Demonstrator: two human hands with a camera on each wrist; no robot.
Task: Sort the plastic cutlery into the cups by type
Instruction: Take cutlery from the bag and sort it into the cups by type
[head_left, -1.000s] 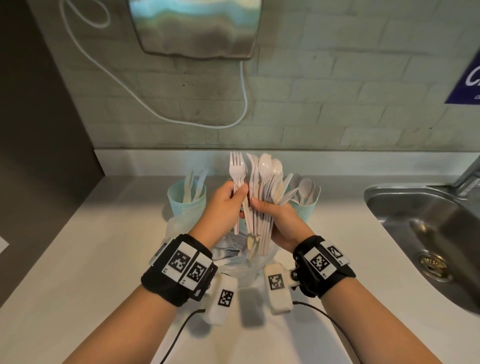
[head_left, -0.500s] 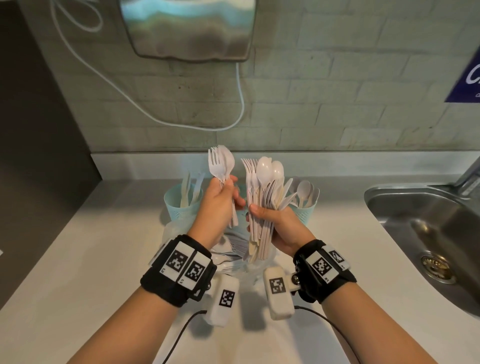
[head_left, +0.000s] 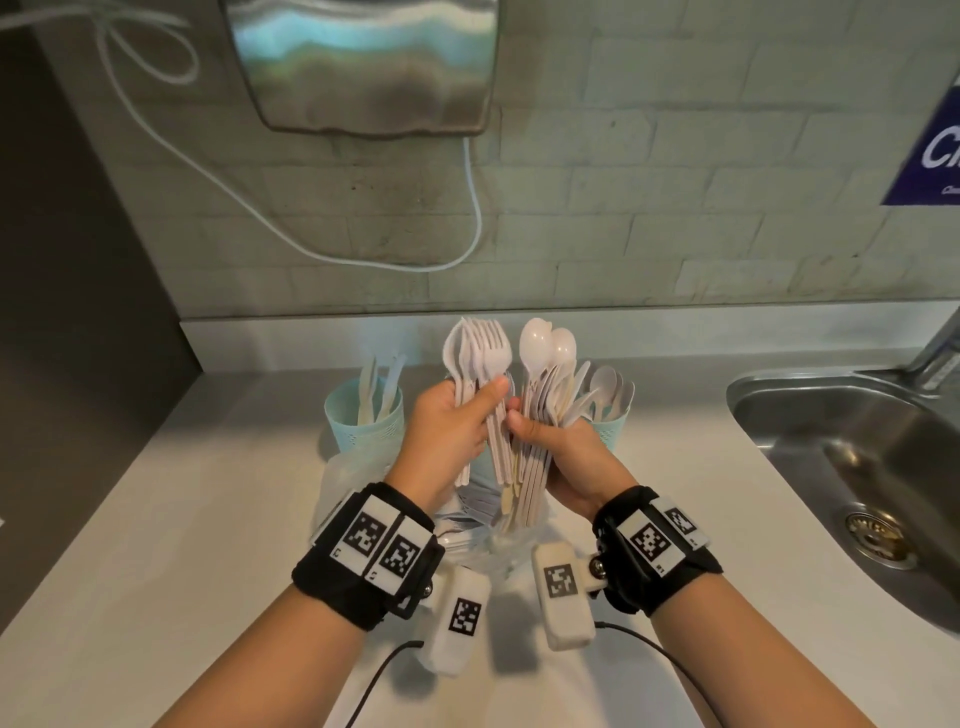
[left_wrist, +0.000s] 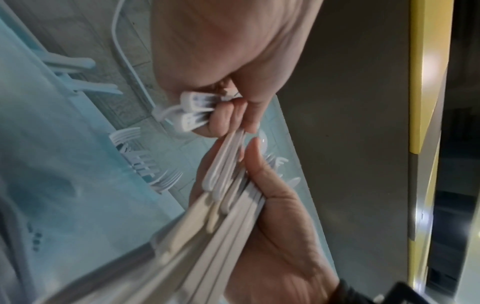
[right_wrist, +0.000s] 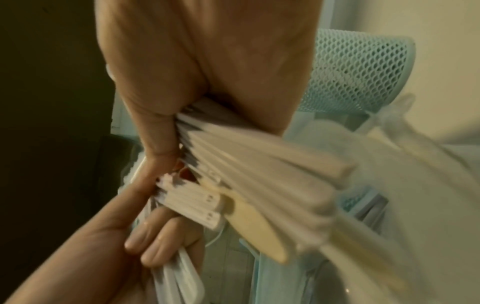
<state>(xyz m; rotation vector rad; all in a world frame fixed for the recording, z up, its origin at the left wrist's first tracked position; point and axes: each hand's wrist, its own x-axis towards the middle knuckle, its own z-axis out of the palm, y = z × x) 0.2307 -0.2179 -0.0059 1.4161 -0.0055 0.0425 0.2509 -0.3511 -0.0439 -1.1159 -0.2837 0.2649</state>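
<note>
Above the white counter (head_left: 156, 519), in front of the teal cups (head_left: 363, 421), we are gripping fork handles in our curled left hand (head_left: 447, 421) and a mixed cutlery bundle (head_left: 540, 415) in our right hand (head_left: 566, 457), every piece standing upright, heads pointing up.

The head view looks down over the counter (head_left: 156, 519); both wrist views sit close, sharing the clasped hands.
</note>
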